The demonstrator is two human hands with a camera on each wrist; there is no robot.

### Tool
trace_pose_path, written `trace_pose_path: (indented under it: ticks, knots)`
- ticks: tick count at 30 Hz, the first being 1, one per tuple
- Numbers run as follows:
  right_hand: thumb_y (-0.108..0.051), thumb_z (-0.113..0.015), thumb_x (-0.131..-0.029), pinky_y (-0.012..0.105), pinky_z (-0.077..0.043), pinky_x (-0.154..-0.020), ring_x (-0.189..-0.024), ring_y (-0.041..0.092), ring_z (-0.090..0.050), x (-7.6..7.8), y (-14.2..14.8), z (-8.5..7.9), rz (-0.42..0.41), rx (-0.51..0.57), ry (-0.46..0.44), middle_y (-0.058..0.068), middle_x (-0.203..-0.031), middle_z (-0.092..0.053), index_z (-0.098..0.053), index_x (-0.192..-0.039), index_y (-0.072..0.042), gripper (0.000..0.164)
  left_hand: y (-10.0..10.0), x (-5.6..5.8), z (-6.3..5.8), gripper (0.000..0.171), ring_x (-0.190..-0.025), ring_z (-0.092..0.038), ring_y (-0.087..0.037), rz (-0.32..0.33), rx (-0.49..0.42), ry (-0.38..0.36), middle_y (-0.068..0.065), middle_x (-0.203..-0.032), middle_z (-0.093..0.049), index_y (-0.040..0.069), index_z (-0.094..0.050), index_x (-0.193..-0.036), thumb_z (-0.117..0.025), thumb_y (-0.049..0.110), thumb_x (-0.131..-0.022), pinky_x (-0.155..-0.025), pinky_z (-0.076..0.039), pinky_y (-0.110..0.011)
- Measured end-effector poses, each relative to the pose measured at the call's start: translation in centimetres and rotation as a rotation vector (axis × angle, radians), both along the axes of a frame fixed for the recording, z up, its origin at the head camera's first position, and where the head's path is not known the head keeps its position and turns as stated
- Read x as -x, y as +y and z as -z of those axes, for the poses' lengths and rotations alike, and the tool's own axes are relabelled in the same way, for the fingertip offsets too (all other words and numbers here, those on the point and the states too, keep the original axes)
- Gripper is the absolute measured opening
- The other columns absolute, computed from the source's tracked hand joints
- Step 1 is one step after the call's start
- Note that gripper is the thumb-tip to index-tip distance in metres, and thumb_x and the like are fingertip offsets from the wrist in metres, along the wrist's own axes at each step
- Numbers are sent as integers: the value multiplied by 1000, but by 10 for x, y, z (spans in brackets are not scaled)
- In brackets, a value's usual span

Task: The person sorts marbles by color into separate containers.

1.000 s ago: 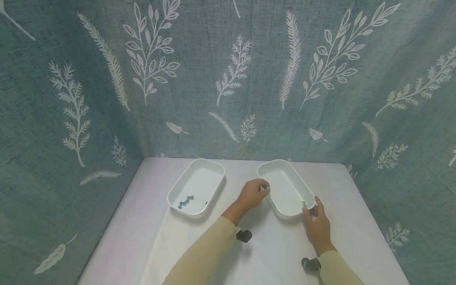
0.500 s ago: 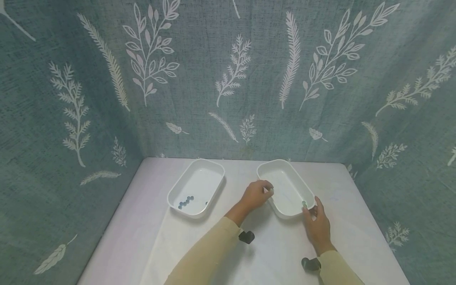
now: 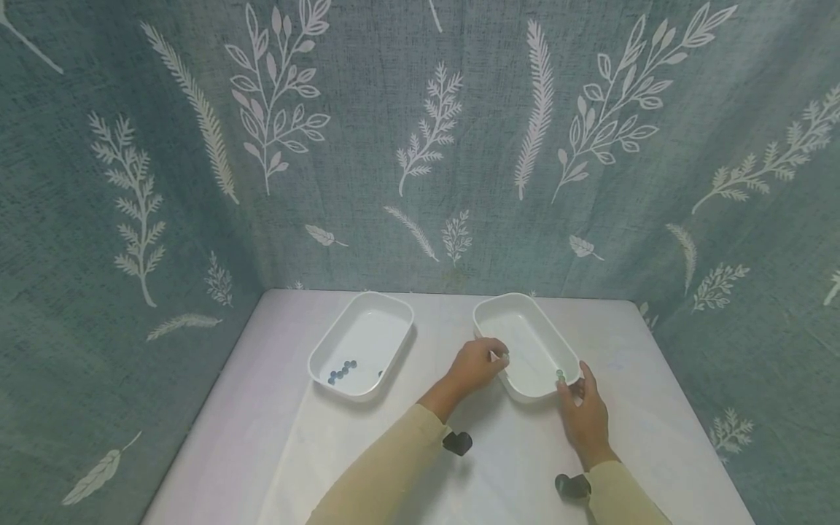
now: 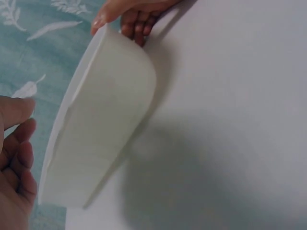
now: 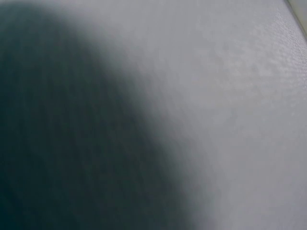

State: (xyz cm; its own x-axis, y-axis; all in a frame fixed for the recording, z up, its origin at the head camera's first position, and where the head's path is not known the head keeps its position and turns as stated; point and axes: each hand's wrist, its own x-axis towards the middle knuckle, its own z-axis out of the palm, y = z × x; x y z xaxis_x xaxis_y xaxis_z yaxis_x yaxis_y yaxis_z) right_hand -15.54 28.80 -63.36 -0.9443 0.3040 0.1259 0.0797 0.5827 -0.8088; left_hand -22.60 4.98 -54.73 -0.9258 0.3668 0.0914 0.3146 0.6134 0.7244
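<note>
My left hand (image 3: 477, 363) is over the near left rim of the right white tray (image 3: 525, 394). Its thumb and forefinger pinch a small pale marble (image 3: 506, 356), mostly covered by the fingertips. In the left wrist view the left hand (image 4: 15, 163) shows its other fingers curled beside the tray's wall (image 4: 103, 105). At the tray's near right corner my right hand (image 3: 584, 415) grips the rim, thumb on top and fingers outside. A greenish marble (image 3: 560, 373) lies inside the tray, right by that thumb. The right wrist view holds only a dark blur and the white tabletop.
A second white tray (image 3: 361, 397) stands to the left, with several blue-grey marbles (image 3: 340, 375) near its front end. Both trays rest on a white-covered table (image 3: 433, 488). A green leaf-patterned curtain (image 3: 420, 240) closes off the back and both sides.
My left hand has moved slightly to the right and toward me along the right tray's left rim, still pinching the marble. The right hand and both trays have stayed put.
</note>
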Motion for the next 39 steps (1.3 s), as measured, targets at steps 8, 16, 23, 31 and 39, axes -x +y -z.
trace_pose_path:
  ticks: [8,16,23,31,39]
  knots:
    - [-49,-49,-99,64,-26,-107,-132,45,-38,-1,0,0,-7,3,-2,25,-140,-48,-14,-157,-21,73,4,-6,6,18,-74,-54,-6,4,1,-54,14,-93,-63,21,-71,-106,-68,29,-91,-62,-48,-23]
    - [-50,-47,-99,64,-25,-107,-133,46,-37,-1,0,-2,-13,-3,-24,25,-141,-46,-12,-157,-21,74,7,-13,11,17,-74,-54,-5,28,-7,-51,14,-94,-63,21,-71,-106,-68,27,-91,-63,-48,-21]
    - [-50,-47,-99,64,-25,-107,-133,45,-36,0,-1,-2,-9,-14,-31,25,-141,-46,-12,-157,-20,73,8,-19,9,17,-78,-54,-3,42,-19,-37,12,-97,-66,18,-72,-107,-68,25,-91,-69,-49,-21]
    - [-47,-48,-99,64,-28,-106,-131,46,-39,-1,-1,-1,-9,-23,-3,27,-140,-47,-14,-157,-19,73,12,-24,16,17,-78,-54,-1,36,-13,-33,14,-96,-65,21,-72,-106,-69,28,-90,-69,-48,-20]
    - [-47,-47,-100,65,-27,-106,-133,46,-37,-2,-1,-2,-17,-15,-8,27,-142,-45,-13,-157,-20,72,15,-28,16,16,-78,-54,-2,48,-7,-4,13,-95,-65,19,-72,-104,-70,25,-89,-69,-48,-20]
